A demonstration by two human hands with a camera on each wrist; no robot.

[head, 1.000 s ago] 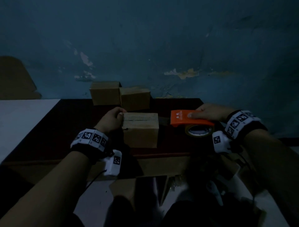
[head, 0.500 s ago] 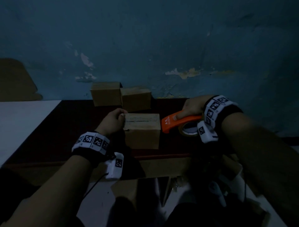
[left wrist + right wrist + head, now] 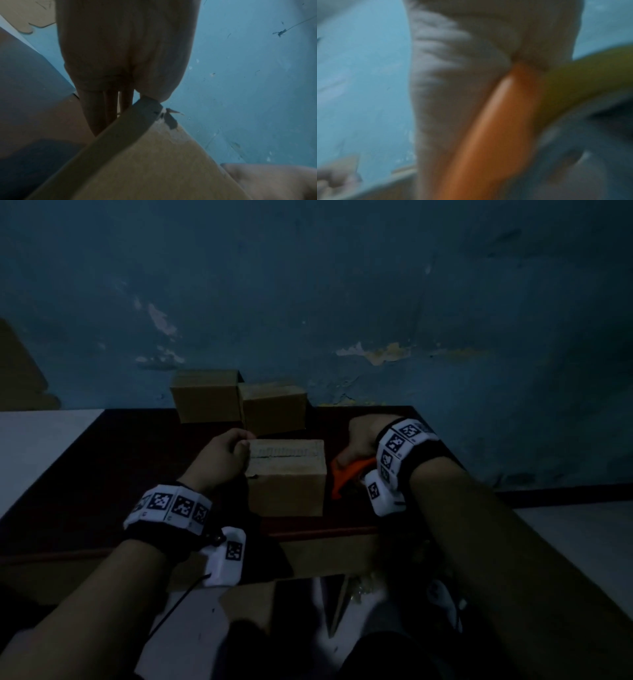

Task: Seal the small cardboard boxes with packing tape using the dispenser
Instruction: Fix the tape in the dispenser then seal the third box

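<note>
A small cardboard box [image 3: 286,474] stands mid-table with a tape strip along its top. My left hand [image 3: 239,448] holds its left top edge; in the left wrist view the fingers [image 3: 101,115] lie down the box's [image 3: 163,162] side and the thumb sits on the top edge. My right hand [image 3: 347,453] grips the orange tape dispenser [image 3: 346,475], tipped nose-down just off the box's right side. The right wrist view is blurred and shows the orange dispenser [image 3: 488,135] body and the yellowish tape roll [image 3: 582,75] under my palm.
Two more small cardboard boxes [image 3: 205,395] [image 3: 274,409] stand side by side at the back against the blue wall. The dark table [image 3: 102,474] has a white surface [image 3: 34,446] on its left. Flat cardboard pieces [image 3: 325,553] lie below the table's front edge.
My right hand has swung the dispenser left, from flat and well off the box to nose-down close beside its right side. The left hand has stayed on the box.
</note>
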